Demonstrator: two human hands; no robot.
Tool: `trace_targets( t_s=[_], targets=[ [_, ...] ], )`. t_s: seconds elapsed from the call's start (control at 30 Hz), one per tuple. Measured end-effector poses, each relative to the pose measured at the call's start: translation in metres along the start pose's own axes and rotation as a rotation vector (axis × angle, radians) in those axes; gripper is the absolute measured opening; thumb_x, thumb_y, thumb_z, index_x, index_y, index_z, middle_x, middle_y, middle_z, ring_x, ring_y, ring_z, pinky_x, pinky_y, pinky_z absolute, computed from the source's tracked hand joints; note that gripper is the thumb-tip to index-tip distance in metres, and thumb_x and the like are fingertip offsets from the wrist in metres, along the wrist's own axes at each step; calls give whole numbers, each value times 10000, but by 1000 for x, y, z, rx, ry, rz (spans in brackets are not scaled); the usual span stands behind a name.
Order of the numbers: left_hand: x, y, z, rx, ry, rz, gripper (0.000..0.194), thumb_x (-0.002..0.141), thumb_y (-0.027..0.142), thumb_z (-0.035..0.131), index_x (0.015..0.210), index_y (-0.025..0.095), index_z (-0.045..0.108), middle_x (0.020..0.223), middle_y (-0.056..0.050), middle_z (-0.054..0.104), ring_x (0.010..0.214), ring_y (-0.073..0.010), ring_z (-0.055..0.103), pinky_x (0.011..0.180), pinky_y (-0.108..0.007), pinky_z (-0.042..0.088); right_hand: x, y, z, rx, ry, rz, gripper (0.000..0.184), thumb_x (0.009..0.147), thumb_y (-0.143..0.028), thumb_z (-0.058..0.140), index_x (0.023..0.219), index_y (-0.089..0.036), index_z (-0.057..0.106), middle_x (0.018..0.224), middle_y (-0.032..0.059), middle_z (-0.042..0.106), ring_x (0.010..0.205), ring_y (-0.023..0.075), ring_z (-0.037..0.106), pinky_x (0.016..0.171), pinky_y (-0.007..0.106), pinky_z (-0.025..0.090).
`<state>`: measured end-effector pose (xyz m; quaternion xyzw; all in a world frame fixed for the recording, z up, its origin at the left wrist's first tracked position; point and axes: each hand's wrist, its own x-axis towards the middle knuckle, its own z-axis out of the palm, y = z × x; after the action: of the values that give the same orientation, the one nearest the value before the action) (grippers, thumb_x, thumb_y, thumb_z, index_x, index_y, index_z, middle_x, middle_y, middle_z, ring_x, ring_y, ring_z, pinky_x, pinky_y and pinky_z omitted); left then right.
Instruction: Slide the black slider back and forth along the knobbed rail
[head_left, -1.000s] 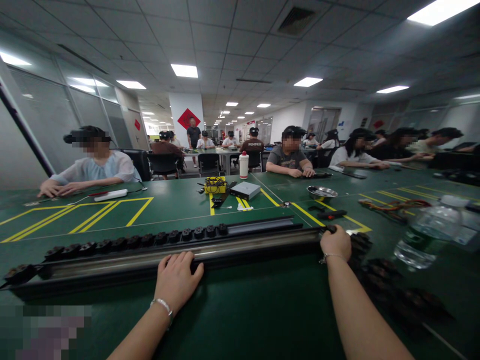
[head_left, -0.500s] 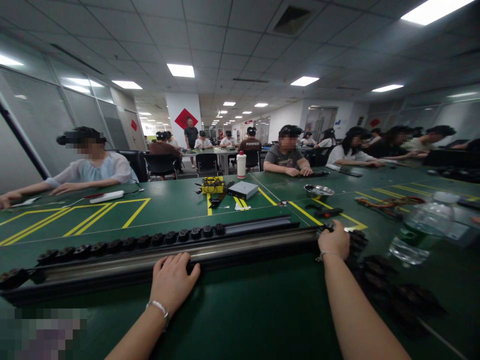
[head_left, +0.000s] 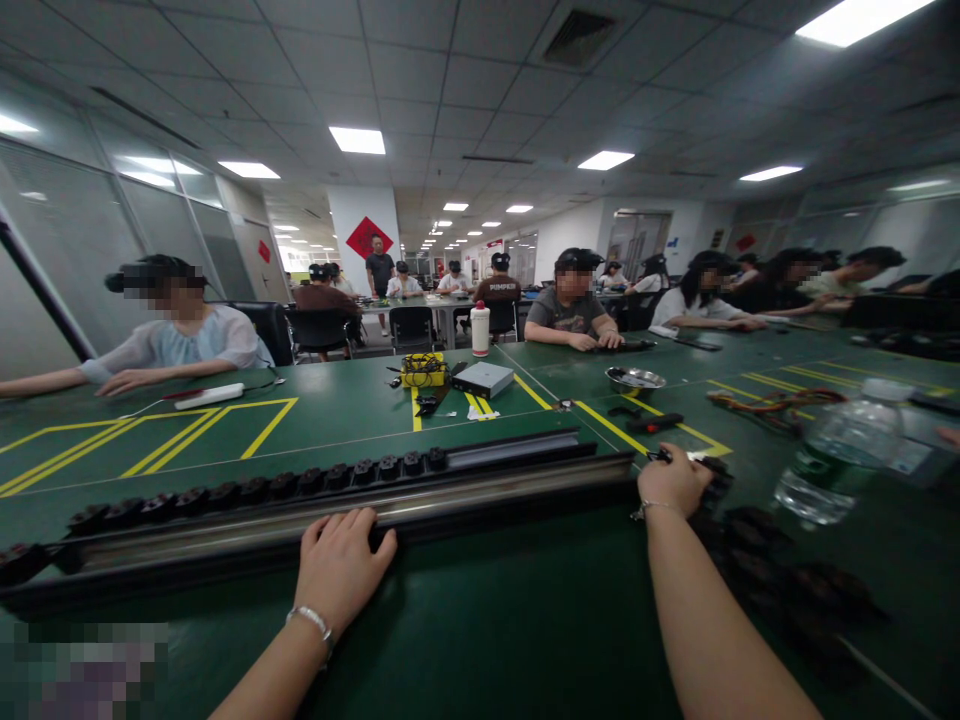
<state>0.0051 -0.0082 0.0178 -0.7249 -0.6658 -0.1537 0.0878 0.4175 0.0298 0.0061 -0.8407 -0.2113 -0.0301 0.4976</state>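
A long black metal rail with a shiny inner channel lies across the table before me. My left hand grips its near edge, fingers laid over the rim and thumb on the near side. Just off the right end, my right hand is closed around a small black part, mostly hidden by the fingers. Several black knobbly parts stand in a row along a second rail behind the first. More dark parts lie in a blurred pile beside my right forearm.
A clear water bottle stands to the right, near bundled wires. Farther back are a metal bowl, a red-and-black tool, a grey box and a white bottle. People sit around the green table.
My right hand has shifted slightly right, away from the rail's end. My left hand stays on the rail. The whole view has drifted a little.
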Motion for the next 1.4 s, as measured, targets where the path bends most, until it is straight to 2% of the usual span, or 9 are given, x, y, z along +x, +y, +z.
trace_targets(
  t_s=[0.27, 0.4, 0.57, 0.67, 0.8, 0.9, 1.07, 1.23, 1.4],
  targets=[
    [0, -1, 1, -5, -4, 5, 291, 783, 440, 345, 780, 231, 548, 875, -23, 649, 902, -196, 545, 918, -388, 269, 9, 5, 13, 59, 32, -76, 411, 756, -193, 413, 1133, -130, 563, 1029, 112, 400, 1046, 221, 421, 937, 281, 339],
    [0, -2, 1, -6, 11, 20, 297, 785, 440, 342, 786, 229, 551, 869, -23, 647, 904, -202, 543, 915, -394, 270, 10, 5, 11, 79, 54, -47, 475, 752, -216, 426, 1208, -108, 497, 1138, 143, 359, 1138, 246, 368, 981, 288, 302],
    [0, -3, 2, -20, 15, 22, 305, 782, 447, 344, 784, 226, 554, 859, -24, 640, 897, -201, 545, 924, -400, 257, 11, 8, 12, 56, 88, 49, 561, 726, -264, 473, 1268, -124, 421, 1322, 168, 207, 1127, 287, 417, 965, 340, 330],
    [0, -3, 2, -28, 9, 22, 307, 782, 445, 344, 806, 228, 560, 872, -24, 640, 900, -196, 542, 932, -394, 247, 9, 6, 12, 54, 44, 107, 628, 710, -307, 495, 1303, -141, 371, 1400, 177, 80, 1148, 332, 413, 950, 380, 349],
    [-1, -2, 3, -13, 23, 25, 303, 782, 439, 348, 800, 225, 563, 876, -26, 640, 906, -196, 536, 936, -391, 243, 5, 2, 8, 5, -85, 180, 745, 694, -364, 500, 1373, -184, 253, 1446, 149, -84, 1183, 365, 388, 954, 399, 350],
    [-2, -3, 6, -12, 50, 33, 290, 787, 430, 356, 800, 224, 559, 873, -24, 639, 905, -195, 533, 936, -393, 244, 4, 0, 7, -73, -128, 178, 778, 683, -407, 493, 1384, -200, 230, 1450, 136, -105, 1187, 375, 377, 926, 424, 369],
    [-2, -6, 9, -64, 72, 67, 277, 803, 418, 362, 833, 230, 565, 895, -21, 638, 920, -188, 525, 947, -400, 237, 6, 4, 10, -114, -141, 172, 729, 692, -426, 465, 1342, -126, 324, 1453, 173, -67, 1227, 411, 282, 934, 468, 345],
    [-3, -8, 12, -104, 99, 81, 277, 823, 403, 351, 866, 233, 566, 920, -18, 636, 931, -184, 526, 972, -411, 215, -1, 3, 11, -172, -77, 24, 625, 705, -385, 455, 1262, -101, 438, 1452, 188, 47, 1283, 417, 133, 982, 531, 244],
    [-2, -8, 17, -163, 125, 90, 289, 835, 403, 344, 917, 247, 573, 947, -15, 633, 957, -183, 526, 992, -428, 193, -32, -21, 10, -293, -48, -341, 611, 753, -329, 395, 1299, -54, 387, 1431, 189, 178, 1306, 359, 128, 1016, 475, 222]
  ],
)
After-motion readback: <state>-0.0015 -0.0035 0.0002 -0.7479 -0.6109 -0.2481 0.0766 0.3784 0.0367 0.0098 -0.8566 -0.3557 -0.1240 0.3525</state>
